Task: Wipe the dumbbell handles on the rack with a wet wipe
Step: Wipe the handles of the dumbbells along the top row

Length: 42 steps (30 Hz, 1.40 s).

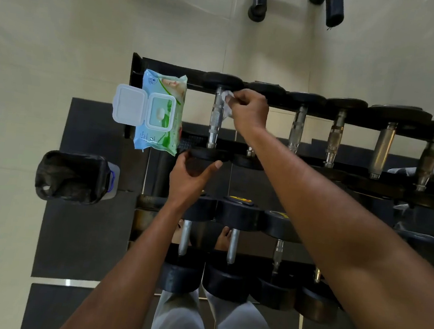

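Observation:
On the top tier of the black rack [167, 65] lies a row of dumbbells with steel handles. My right hand [248, 112] pinches a white wet wipe [228, 98] against the far end of the leftmost dumbbell's handle [215, 121]. My left hand [190, 175] cups the near black head [206, 154] of that same dumbbell, fingers curled around its underside. A wet wipe pack [159, 115] with its white lid flipped open lies on the rack's left end, a wipe poking out.
More dumbbells [333, 139] fill the top tier to the right, and a lower tier [236, 220] holds heavier ones near my legs. A bin with a black liner [72, 176] stands on the floor at left. Black equipment legs [258, 5] stand beyond the rack.

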Each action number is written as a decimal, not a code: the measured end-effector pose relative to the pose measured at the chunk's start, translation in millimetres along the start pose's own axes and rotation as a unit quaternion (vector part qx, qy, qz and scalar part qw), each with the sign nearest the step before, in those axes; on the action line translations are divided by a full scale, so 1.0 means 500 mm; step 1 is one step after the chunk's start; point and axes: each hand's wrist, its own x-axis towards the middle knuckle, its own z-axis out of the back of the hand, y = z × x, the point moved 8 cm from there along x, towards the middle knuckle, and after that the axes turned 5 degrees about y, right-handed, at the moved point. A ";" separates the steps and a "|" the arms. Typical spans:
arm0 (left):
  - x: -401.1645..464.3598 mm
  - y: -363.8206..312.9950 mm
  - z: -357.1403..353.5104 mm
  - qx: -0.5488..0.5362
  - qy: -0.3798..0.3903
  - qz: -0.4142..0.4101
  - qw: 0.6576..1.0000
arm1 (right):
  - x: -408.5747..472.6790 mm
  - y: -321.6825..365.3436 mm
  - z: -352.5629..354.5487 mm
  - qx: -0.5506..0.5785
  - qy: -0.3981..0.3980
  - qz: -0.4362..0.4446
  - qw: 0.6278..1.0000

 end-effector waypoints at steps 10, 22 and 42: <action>-0.003 -0.013 0.006 0.010 0.005 -0.002 1.000 | -0.088 -0.083 -0.031 0.078 0.077 -0.116 0.987; -0.009 -0.022 0.008 0.036 -0.007 -0.005 0.999 | -0.060 0.094 -0.017 -0.271 0.079 0.178 0.943; -0.014 -0.033 0.015 0.037 0.015 -0.007 0.999 | -0.071 0.092 -0.152 -0.530 0.322 0.169 0.766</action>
